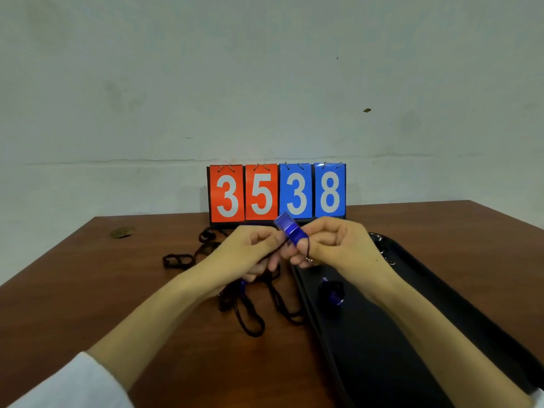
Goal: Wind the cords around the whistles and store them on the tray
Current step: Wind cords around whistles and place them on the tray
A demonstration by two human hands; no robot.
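Nearest, a white sleeve [73,384] covers the left forearm. A long black plastic tray [382,363] runs along the right side of the brown wooden table [103,290], likely set there so finished pieces drop in easily. On it lies 1 bundled blue whistle [331,291], apparently done. Left of the tray, loose black cords [244,316] sprawl on the table, with another blue whistle [242,282] half hidden under the left wrist and not yet wound.

Above them the hands meet. The right hand [332,245] curls its fingers tightly round a translucent blue plastic whistle [290,231], mouthpiece tilted up and away, holding it as the fixed core. The left hand [253,245] pinches that whistle's thin black cord [282,245] just beside it, probably to keep tension for a turn.

Farther back, more tangled cords [188,254] lie before a flip scoreboard [276,192] reading 3 5 3 8, against a pale wall [265,83].
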